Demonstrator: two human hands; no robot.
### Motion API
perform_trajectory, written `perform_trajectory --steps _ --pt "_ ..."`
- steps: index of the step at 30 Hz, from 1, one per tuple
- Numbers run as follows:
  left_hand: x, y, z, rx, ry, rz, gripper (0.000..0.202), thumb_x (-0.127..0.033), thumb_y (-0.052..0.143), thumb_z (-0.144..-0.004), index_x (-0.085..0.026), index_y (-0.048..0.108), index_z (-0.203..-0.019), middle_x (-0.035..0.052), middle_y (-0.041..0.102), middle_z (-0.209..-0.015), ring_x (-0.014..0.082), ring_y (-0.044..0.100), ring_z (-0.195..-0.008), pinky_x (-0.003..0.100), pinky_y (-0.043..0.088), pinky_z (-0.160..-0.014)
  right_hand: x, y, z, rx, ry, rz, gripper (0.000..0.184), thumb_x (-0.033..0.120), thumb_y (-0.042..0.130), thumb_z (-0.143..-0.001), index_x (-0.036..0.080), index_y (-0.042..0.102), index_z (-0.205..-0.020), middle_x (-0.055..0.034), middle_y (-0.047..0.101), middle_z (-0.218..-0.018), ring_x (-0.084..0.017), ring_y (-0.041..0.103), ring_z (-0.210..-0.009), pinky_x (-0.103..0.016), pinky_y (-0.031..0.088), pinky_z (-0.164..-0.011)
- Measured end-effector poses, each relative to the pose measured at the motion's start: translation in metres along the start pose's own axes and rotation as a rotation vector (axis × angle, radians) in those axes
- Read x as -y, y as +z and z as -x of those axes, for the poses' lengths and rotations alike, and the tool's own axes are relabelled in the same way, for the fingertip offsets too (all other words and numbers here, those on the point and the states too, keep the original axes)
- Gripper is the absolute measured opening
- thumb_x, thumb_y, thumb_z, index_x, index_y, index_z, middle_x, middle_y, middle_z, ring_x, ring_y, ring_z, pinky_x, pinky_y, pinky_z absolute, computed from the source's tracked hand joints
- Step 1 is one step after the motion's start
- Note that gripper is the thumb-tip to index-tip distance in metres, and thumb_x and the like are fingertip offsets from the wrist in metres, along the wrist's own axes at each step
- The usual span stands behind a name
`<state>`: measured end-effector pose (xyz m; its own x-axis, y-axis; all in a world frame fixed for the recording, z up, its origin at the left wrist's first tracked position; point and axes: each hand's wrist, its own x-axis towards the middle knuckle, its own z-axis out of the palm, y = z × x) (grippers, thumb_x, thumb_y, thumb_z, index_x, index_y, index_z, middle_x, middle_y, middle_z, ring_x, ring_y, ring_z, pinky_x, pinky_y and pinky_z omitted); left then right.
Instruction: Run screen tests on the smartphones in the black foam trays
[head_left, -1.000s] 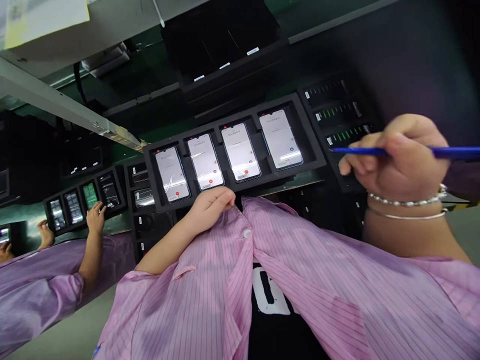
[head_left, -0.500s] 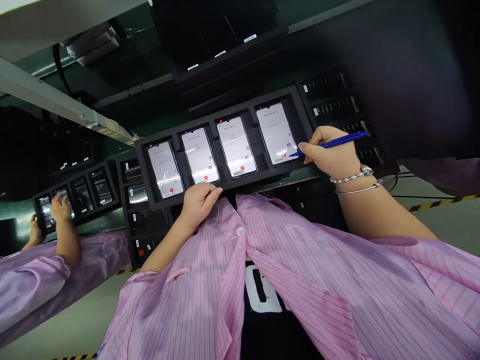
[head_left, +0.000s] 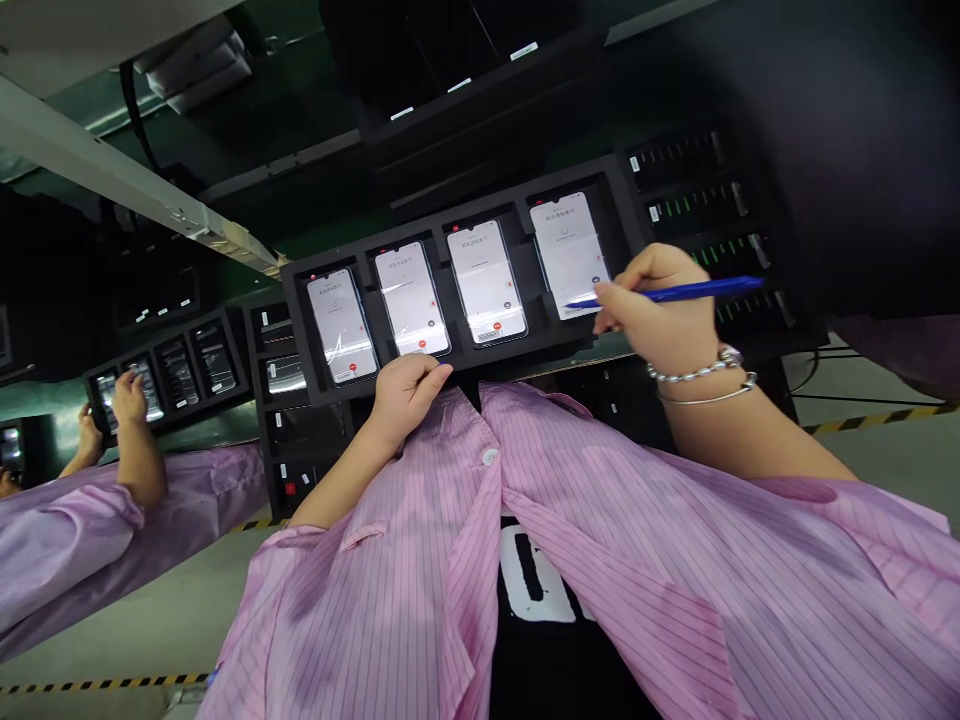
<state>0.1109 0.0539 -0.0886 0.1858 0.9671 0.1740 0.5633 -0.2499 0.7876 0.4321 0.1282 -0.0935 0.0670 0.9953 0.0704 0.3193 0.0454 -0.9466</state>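
Pinching a blue pen (head_left: 675, 291) in its grip, the right hand (head_left: 660, 315) sets the tip to the rightmost phone (head_left: 564, 245) of four lit in a black tray (head_left: 300, 345), while the left hand (head_left: 409, 388), fingers folded in, rests on the tray's near edge as if steadying it.

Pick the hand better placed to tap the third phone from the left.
Right, likely. The right hand holds the blue pen, its tip at the rightmost phone, next to the third phone. The left hand lies curled at the tray's near edge, with no tool showing.
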Motion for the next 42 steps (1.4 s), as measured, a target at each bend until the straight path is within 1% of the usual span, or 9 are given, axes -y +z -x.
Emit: perform_trajectory --steps 6,17,22,25,28,31,34,38,42 --pt "-0.001 -0.002 0.004 0.012 0.003 0.072 0.057 -0.064 0.045 -0.105 -0.022 0.063 -0.069 0.0017 0.066 -0.065 0.0151 0.061 -0.063 0.03 0.049 -0.066 0.019 0.047 0.013 0.144 -0.012 0.103 0.034 0.025 0.073 -0.078 0.025 0.045 -0.059 0.0031 0.052 -0.051 -0.017 0.054 -0.05 -0.034 0.045 -0.054" --pt "0.002 -0.002 0.004 0.102 -0.014 0.047 0.056 -0.068 0.047 -0.103 -0.022 0.07 -0.082 0.0041 0.072 -0.078 0.0174 0.065 -0.074 0.031 0.053 -0.075 0.019 0.054 0.01 0.177 -0.077 0.326 0.033 0.016 0.07 -0.076 0.023 0.042 -0.06 0.0025 0.045 -0.058 -0.015 0.041 -0.057 -0.032 0.035 -0.057" --pt "0.004 -0.001 0.005 0.128 -0.035 0.077 0.055 -0.069 0.049 -0.102 -0.022 0.071 -0.084 0.0037 0.072 -0.08 0.0171 0.066 -0.076 0.032 0.053 -0.078 0.018 0.049 0.011 0.118 -0.074 0.228 0.033 0.017 0.07 -0.075 0.024 0.043 -0.057 0.0031 0.048 -0.055 -0.016 0.045 -0.055 -0.034 0.037 -0.058" --pt "0.003 -0.008 0.01 0.072 -0.112 0.153 0.053 -0.069 0.055 -0.099 -0.022 0.072 -0.083 0.0019 0.07 -0.075 0.0163 0.064 -0.072 0.031 0.053 -0.074 0.028 0.058 0.021 0.087 -0.084 0.141 0.034 0.024 0.071 -0.082 0.025 0.043 -0.062 0.0038 0.051 -0.055 -0.018 0.051 -0.055 -0.036 0.042 -0.061" --pt "0.004 -0.026 0.02 -0.027 -0.218 0.198 0.049 -0.067 0.062 -0.096 -0.022 0.077 -0.085 0.0016 0.071 -0.074 0.0163 0.065 -0.071 0.031 0.054 -0.072 0.047 0.084 0.032 0.195 -0.122 0.102 0.033 0.03 0.073 -0.083 0.025 0.048 -0.064 0.0024 0.055 -0.06 -0.018 0.054 -0.059 -0.035 0.042 -0.061" --pt "0.011 -0.048 0.034 -0.132 -0.266 0.215 0.042 -0.064 0.069 -0.093 -0.024 0.083 -0.094 0.0031 0.076 -0.081 0.0161 0.067 -0.072 0.032 0.055 -0.074 0.062 0.114 0.036 0.33 -0.139 0.137 0.032 0.027 0.073 -0.082 0.024 0.047 -0.064 0.0024 0.054 -0.061 -0.016 0.05 -0.058 -0.032 0.038 -0.059" --pt "0.023 -0.062 0.05 -0.264 -0.34 0.266 0.038 -0.06 0.075 -0.09 -0.025 0.086 -0.099 0.001 0.071 -0.072 0.0136 0.062 -0.065 0.029 0.053 -0.068 0.065 0.134 0.036 0.372 -0.123 0.237 0.031 0.02 0.069 -0.08 0.023 0.042 -0.064 0.0034 0.05 -0.059 -0.014 0.045 -0.056 -0.03 0.035 -0.059" --pt "0.036 -0.065 0.064 -0.366 -0.431 0.414 0.039 -0.057 0.078 -0.088 -0.022 0.086 -0.104 -0.0018 0.062 -0.063 0.0097 0.054 -0.058 0.024 0.046 -0.059 0.058 0.141 0.035 0.363 -0.128 0.313 0.03 0.021 0.065 -0.079 0.023 0.039 -0.064 0.0037 0.047 -0.059 -0.014 0.043 -0.056 -0.029 0.035 -0.058" --pt "0.037 -0.062 0.066 -0.354 -0.408 0.465 0.039 -0.054 0.075 -0.091 -0.021 0.085 -0.109 -0.0019 0.061 -0.064 0.0087 0.055 -0.06 0.023 0.048 -0.061 0.052 0.136 0.033 0.367 -0.186 0.369 0.03 0.018 0.065 -0.077 0.024 0.038 -0.064 0.0038 0.043 -0.059 -0.013 0.038 -0.055 -0.03 0.032 -0.058"
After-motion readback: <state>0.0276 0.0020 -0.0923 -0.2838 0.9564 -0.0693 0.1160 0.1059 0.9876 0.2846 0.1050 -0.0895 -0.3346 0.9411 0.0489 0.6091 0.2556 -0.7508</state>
